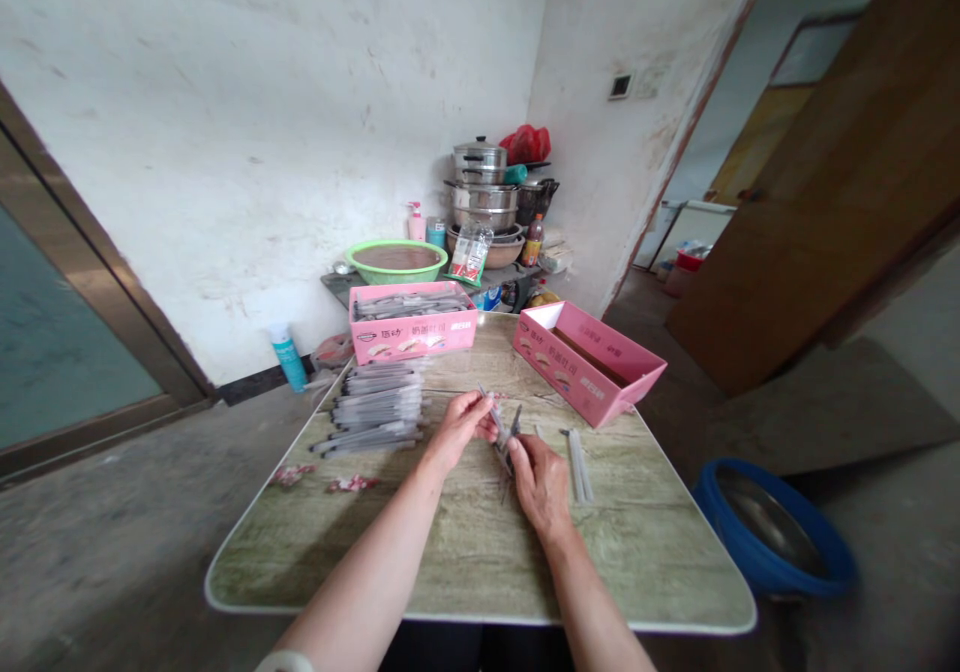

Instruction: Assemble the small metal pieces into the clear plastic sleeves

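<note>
My left hand point(463, 423) and my right hand point(538, 480) meet over the middle of a wood-patterned table point(465, 562). Together they pinch a few thin grey packets point(502, 430), which stick up between the fingers. A stack of similar slim grey packets point(375, 407) lies on the table to the left of my hands. A couple of loose pale sticks point(578, 464) lie just right of my right hand. A pink box point(412, 324) at the far edge is filled with the same packets. A second pink box point(589, 359) at the far right looks mostly empty.
Behind the table a low shelf holds stacked metal pots point(482, 192), a green basin point(396, 261) and bottles. A blue tub point(772, 527) sits on the floor at the right. A brown door point(832, 182) stands open on the right; a teal tube point(288, 355) leans by the wall.
</note>
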Tool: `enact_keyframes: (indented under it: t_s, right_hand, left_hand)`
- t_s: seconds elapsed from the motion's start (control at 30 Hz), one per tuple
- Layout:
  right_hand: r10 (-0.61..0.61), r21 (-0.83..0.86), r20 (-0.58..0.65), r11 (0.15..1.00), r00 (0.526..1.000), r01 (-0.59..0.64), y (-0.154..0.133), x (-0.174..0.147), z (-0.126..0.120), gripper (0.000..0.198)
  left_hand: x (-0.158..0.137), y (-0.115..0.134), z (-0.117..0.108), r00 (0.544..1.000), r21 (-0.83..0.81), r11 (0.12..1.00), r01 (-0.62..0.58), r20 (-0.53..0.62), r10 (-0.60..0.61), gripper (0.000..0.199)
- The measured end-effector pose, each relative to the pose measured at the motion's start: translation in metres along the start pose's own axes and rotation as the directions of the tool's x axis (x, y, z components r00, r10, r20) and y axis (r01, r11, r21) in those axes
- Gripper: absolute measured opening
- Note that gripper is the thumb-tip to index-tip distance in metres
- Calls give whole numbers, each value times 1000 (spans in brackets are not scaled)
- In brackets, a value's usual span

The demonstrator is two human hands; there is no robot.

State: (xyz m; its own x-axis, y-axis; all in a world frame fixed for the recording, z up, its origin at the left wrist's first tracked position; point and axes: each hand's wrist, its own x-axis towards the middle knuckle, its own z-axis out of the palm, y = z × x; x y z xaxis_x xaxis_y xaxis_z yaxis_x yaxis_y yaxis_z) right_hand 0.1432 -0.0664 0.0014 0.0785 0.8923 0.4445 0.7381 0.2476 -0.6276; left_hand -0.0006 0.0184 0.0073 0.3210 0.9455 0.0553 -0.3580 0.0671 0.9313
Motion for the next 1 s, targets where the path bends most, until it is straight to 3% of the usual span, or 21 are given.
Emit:
enact_keyframes:
  t_s: [0.1,0.2,0.3,0.4,0.5,0.6,0.77,0.87,0.93,1.0]
  right_hand:
    - [-20,7,44,1000,999,20,1,0,3,40]
    - [40,-74,-19,996,999,-41,6,1,6,45]
    - [142,-204,-131,965,981,-167,12,1,6,47]
    - [169,-269,-149,941,974,-204,14,0,6,46]
    - [150,-259,-129,949,980,-180,14,0,5,46]
    - [142,-245,-135,954,981,-172,14,0,6,47]
    - [130,-245,-149,955,980,-164,15,0,7,49]
    - [126,-241,-151,957,980,-160,16,0,8,49]
    - [127,-239,-150,958,980,-161,16,0,7,48]
    - [130,-232,-139,960,982,-160,16,-1,7,47]
  left_hand:
    - [0,1,2,998,39,999,5,55,-7,41]
    - [3,2,-4,996,239,968,-79,-21,86,34]
    - [5,3,-15,956,560,812,-165,-111,271,16]
    - [3,1,-21,945,732,658,-175,-64,322,7]
    - [0,-1,-21,942,798,585,-147,-67,328,12]
    - [-1,-4,-22,940,795,594,-121,-102,327,18]
    - [2,-9,-24,952,831,535,-151,-25,306,16]
    - [3,-13,-21,953,808,559,-184,7,304,17]
    - [5,-14,-19,969,727,666,-165,-5,245,14]
    - [6,-13,-18,988,555,827,-92,-51,144,14]
